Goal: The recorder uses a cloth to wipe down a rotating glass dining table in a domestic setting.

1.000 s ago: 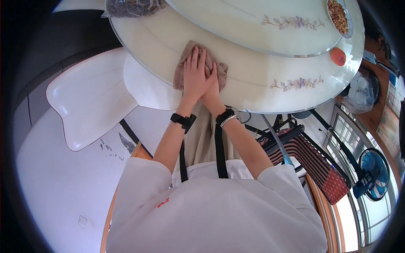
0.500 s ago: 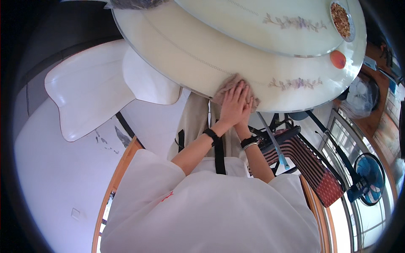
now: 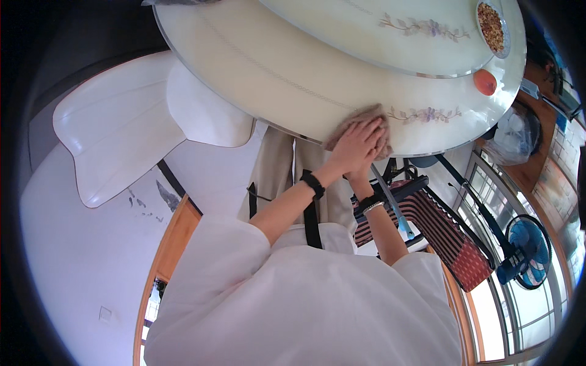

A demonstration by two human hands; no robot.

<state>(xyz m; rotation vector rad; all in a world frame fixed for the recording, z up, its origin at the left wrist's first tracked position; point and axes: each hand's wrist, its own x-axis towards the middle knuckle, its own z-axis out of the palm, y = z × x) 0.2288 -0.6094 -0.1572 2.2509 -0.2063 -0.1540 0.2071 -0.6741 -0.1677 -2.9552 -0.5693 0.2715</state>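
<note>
Nearest is the wearer's white shirt (image 3: 299, 305), with beige trousers (image 3: 274, 161) showing beyond its hem. Both forearms reach forward, each with a black wristband (the right wrist also wears a pale beaded bracelet (image 3: 373, 207)). The left hand (image 3: 354, 149) lies over the right hand (image 3: 365, 168), its fingers extended and close together rather than clenched. The right fingers are mostly covered, so I cannot tell whether they grip. Under the hands is a bunched brown cloth (image 3: 349, 118), which rests on the near edge of the round cream desk (image 3: 262, 67), just left of a printed flower spray (image 3: 424, 114). A white chair (image 3: 116, 122) stands to the left; to the right are a striped folding chair (image 3: 427, 213) and a blue-bladed fan (image 3: 528, 247). Further over the desk, near its right rim, sits a small orange-red round object (image 3: 485, 82). Beyond, a raised round turntable (image 3: 366, 49) has a bowl (image 3: 505, 46) of brown bits (image 3: 490, 27) at its right edge.
</note>
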